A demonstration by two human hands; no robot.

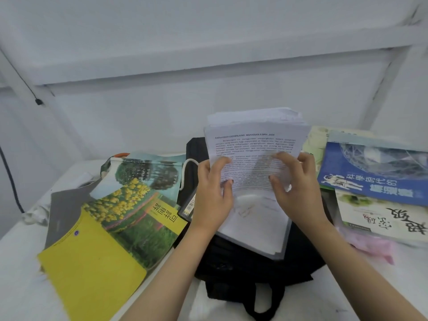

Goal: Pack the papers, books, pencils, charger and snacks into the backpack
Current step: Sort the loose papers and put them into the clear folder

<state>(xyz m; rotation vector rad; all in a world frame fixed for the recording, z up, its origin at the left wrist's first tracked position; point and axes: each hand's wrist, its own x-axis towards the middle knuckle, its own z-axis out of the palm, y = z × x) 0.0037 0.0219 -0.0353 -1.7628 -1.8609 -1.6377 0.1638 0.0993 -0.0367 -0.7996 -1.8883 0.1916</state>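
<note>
Two bare forearms come in from the bottom of the frame. The left hand (214,193) grips the left edge of the papers (254,140), with the thumb on the printed front page and the fingers curled at the edge. The right hand (298,188) grips the right side, with the thumb on the front and the fingers curled round the edge.

The papers are a thick stack in the middle of the frame, tilted up. Their lower end rests on the black backpack (231,265), which lies on the white table (20,281). I cannot tell if the stack is inside the backpack.

At the lower left a yellow book (99,246) touches the backpack. At the right a blue book (375,174) lies over a white book (382,218).
</note>
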